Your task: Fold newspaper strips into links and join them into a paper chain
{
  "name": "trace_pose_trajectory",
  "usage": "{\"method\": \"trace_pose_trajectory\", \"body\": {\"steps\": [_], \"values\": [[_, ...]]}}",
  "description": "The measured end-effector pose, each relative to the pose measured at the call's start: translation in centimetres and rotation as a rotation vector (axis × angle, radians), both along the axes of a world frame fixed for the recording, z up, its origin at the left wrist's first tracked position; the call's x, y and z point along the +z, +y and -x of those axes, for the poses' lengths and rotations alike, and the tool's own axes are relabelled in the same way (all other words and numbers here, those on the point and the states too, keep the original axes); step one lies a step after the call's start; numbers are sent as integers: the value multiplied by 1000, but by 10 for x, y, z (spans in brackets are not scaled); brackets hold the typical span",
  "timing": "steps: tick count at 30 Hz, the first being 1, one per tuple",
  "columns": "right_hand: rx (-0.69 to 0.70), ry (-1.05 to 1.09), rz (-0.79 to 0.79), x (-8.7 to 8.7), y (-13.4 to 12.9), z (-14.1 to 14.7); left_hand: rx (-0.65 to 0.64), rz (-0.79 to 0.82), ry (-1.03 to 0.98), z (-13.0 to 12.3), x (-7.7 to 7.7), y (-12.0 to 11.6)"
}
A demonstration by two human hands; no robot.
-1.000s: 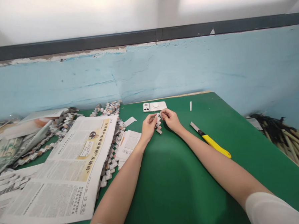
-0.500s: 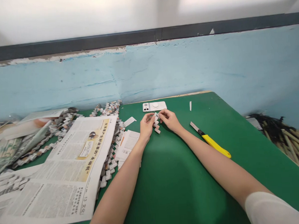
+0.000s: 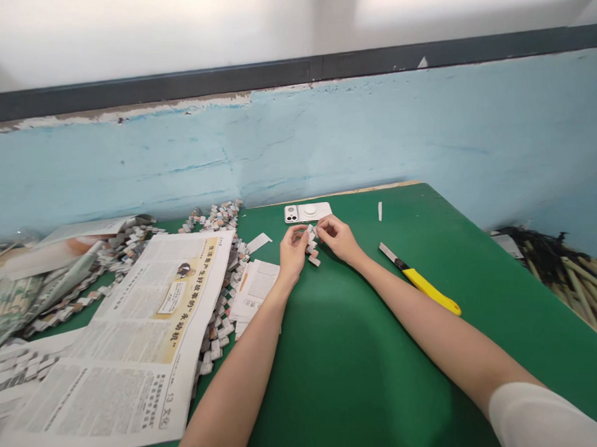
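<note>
Between my two hands is a short zigzag chain of folded newspaper [image 3: 313,255], its lower end hanging toward me. My left hand [image 3: 293,250] pinches the chain's left side near the top. Thumb and forefinger of my right hand [image 3: 338,239] are closed on its upper right end, where a small pale bit of paper shows. Just beyond my hands lies a white phone [image 3: 308,212], camera side up. To the right, a knife with a yellow handle [image 3: 431,291] rests on the green table [image 3: 357,380].
Newspaper sheets [image 3: 129,339] cover the table's left side, over long folded-paper chains [image 3: 217,334]. Cut paper pieces [image 3: 254,289] lie beside my left forearm. A thin white strip [image 3: 380,211] is at the back right. Sticks [image 3: 582,282] are piled beyond the right edge.
My right hand has shifted very slightly up at the chain's top end. My left hand and the chain look nearly the same.
</note>
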State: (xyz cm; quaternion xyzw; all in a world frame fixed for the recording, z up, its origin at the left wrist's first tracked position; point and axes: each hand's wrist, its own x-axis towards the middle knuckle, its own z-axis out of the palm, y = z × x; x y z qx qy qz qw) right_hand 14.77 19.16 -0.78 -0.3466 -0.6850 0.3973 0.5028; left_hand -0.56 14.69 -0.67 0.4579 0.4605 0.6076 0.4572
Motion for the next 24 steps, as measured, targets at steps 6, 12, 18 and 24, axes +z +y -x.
{"method": "trace_pose_trajectory", "body": {"steps": [6, 12, 18, 24], "values": [[-48, -58, -71, 1, 0, -1, 9, 4, 37, -3, 0, -4], [-38, -104, -99, 0, 1, -2, 39, 47, 47, -5, 9, -10], [-25, -145, -110, 1, -1, -2, 84, 10, 149, -4, 8, -10], [23, -151, -102, 2, -2, 0, 56, 23, 165, -3, 2, -6]]}}
